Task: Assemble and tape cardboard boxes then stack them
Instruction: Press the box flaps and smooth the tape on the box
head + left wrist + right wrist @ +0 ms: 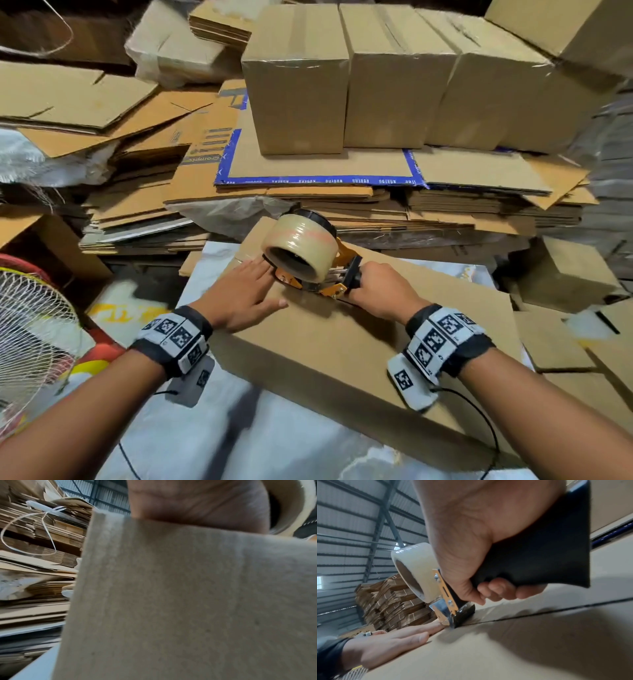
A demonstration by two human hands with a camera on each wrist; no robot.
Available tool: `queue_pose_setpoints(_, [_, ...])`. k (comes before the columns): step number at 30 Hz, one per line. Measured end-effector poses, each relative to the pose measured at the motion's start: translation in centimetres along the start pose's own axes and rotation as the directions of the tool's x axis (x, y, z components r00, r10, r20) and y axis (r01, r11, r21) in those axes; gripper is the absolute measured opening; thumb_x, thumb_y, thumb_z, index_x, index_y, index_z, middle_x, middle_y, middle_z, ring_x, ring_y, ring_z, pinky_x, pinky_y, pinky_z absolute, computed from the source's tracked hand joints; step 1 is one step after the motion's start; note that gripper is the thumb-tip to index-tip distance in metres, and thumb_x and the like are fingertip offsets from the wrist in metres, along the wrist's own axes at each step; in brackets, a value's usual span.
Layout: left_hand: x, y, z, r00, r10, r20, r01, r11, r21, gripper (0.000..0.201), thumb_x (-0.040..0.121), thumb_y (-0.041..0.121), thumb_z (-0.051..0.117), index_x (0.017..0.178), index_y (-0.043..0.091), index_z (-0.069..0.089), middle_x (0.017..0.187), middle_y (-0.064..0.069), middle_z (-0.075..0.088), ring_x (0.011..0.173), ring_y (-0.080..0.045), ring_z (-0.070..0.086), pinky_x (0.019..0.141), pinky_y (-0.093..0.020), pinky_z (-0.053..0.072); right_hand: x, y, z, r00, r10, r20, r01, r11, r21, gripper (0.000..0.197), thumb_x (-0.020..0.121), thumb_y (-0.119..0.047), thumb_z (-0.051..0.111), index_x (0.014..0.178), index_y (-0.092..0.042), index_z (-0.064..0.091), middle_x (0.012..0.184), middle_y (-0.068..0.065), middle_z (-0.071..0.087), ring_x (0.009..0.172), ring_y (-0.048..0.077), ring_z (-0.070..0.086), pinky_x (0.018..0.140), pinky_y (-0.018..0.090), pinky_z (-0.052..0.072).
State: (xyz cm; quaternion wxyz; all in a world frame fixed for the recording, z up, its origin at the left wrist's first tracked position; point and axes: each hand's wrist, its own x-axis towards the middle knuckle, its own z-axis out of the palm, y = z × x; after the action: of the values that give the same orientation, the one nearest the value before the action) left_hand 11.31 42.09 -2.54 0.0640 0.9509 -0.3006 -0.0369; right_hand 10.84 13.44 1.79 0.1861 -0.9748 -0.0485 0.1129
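Note:
A brown cardboard box (342, 346) lies in front of me with its closed flaps up; the seam (556, 610) between the flaps runs away from the dispenser's blade. My right hand (380, 291) grips the black handle (544, 555) of an orange tape dispenser (308, 260), which carries a roll of clear tape (414, 568) and has its front edge down on the seam near the box's far end. My left hand (246, 291) lies flat on the box (171, 601), fingers straight beside the dispenser. In the left wrist view the palm (205, 503) presses on cardboard.
Three taped boxes (394, 85) stand in a row on stacks of flattened cardboard (342, 202) behind the work. More flat sheets (85, 102) pile up at the left. A fan grille (30, 335) sits at lower left. Small boxes (565, 270) lie at the right.

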Motion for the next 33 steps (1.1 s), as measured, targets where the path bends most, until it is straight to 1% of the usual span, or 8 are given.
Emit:
queue_pose_setpoints(7, [0.0, -0.3, -0.5, 0.991, -0.065, 0.120, 0.059, 0.997, 0.050, 0.093, 0.094, 0.075, 0.016, 0.161, 0.013, -0.005, 0.167, -0.005, -0.013, 0.154, -0.013, -0.013, 0.122, -0.028, -0.009, -1.7, 3.1, -1.5, 0.996, 0.026, 0.083, -0.029, 0.999, 0.039, 0.026, 0.086, -0.042, 0.074, 0.075, -0.025, 0.059, 0.073, -0.003, 0.061, 0.070, 0.014, 0.057, 0.054, 0.029, 0.035])
queue_pose_setpoints(16, [0.4, 3.7, -0.1, 0.980, -0.130, 0.149, 0.120, 0.990, 0.074, 0.105, 0.089, 0.083, 0.010, 0.159, 0.007, -0.011, 0.164, -0.009, -0.021, 0.154, -0.021, -0.018, 0.125, -0.038, -0.006, -4.6, 6.3, -2.5, 0.995, 0.099, 0.009, -0.097, 0.990, -0.098, 0.028, 0.086, -0.046, 0.073, 0.092, -0.020, 0.066, 0.080, -0.002, 0.065, 0.073, 0.014, 0.060, 0.058, 0.030, 0.048])
queue_pose_setpoints(19, [1.8, 6.7, 0.9, 0.991, -0.001, 0.133, -0.001, 1.000, 0.015, 0.107, 0.087, 0.086, 0.007, 0.162, 0.009, 0.009, 0.169, -0.012, -0.001, 0.156, -0.024, -0.007, 0.128, -0.045, 0.004, -4.3, 6.0, -2.9, 0.997, 0.074, -0.009, -0.074, 0.991, -0.111, 0.031, 0.083, -0.049, 0.072, 0.093, -0.020, 0.068, 0.086, 0.002, 0.068, 0.076, 0.019, 0.062, 0.061, 0.033, 0.051])
queue_pose_setpoints(22, [2.7, 7.8, 1.9, 0.995, 0.027, 0.098, -0.030, 0.999, 0.035, 0.100, 0.088, 0.087, 0.008, 0.141, 0.013, 0.049, 0.156, -0.013, 0.035, 0.144, -0.027, 0.025, 0.123, -0.045, 0.020, -4.3, 5.9, -3.1, 0.998, 0.056, 0.000, -0.056, 0.992, -0.111, 0.031, 0.084, -0.046, 0.070, 0.097, -0.018, 0.067, 0.091, 0.005, 0.068, 0.081, 0.023, 0.063, 0.069, 0.037, 0.055])
queue_pose_setpoints(24, [2.8, 8.0, 2.0, 0.997, 0.021, 0.070, -0.024, 0.999, 0.031, 0.095, 0.089, 0.086, 0.011, 0.134, 0.014, 0.055, 0.152, -0.010, 0.039, 0.141, -0.025, 0.029, 0.123, -0.043, 0.021, -4.4, 6.0, -3.1, 0.999, 0.045, 0.016, -0.043, 0.994, -0.102, 0.032, 0.084, -0.046, 0.070, 0.098, -0.017, 0.067, 0.091, 0.004, 0.068, 0.082, 0.024, 0.063, 0.071, 0.039, 0.056])
queue_pose_setpoints(26, [2.9, 7.7, 2.3, 0.998, 0.034, 0.056, -0.035, 0.999, 0.012, 0.094, 0.091, 0.083, 0.014, 0.145, 0.013, 0.046, 0.160, -0.008, 0.030, 0.149, -0.024, 0.021, 0.126, -0.043, 0.016, -4.7, 6.3, -3.1, 0.999, 0.024, 0.031, -0.021, 0.996, -0.092, 0.030, 0.086, -0.046, 0.070, 0.095, -0.018, 0.065, 0.087, 0.003, 0.065, 0.079, 0.022, 0.061, 0.064, 0.035, 0.050])
queue_pose_setpoints(29, [2.9, 7.8, 2.3, 0.996, 0.031, 0.081, -0.032, 0.999, 0.014, 0.100, 0.091, 0.085, 0.011, 0.162, 0.015, 0.012, 0.170, -0.006, 0.003, 0.156, -0.018, -0.003, 0.128, -0.040, 0.003, -5.6, 8.3, -3.7, 0.998, 0.029, 0.058, -0.024, 0.997, -0.073, 0.024, 0.087, -0.040, 0.070, 0.076, -0.025, 0.055, 0.074, -0.003, 0.057, 0.069, 0.016, 0.055, 0.053, 0.030, 0.036])
queue_pose_setpoints(33, [2.7, 8.6, 1.6, 0.986, -0.041, 0.164, 0.032, 0.998, 0.056, 0.105, 0.088, 0.084, 0.007, 0.160, 0.010, -0.009, 0.165, -0.006, -0.018, 0.154, -0.016, -0.015, 0.126, -0.035, -0.003, -8.1, 13.0, -5.0, 0.993, 0.092, 0.073, -0.084, 0.991, -0.100, 0.029, 0.086, -0.046, 0.073, 0.075, -0.027, 0.053, 0.072, -0.005, 0.057, 0.069, 0.018, 0.057, 0.051, 0.030, 0.034])
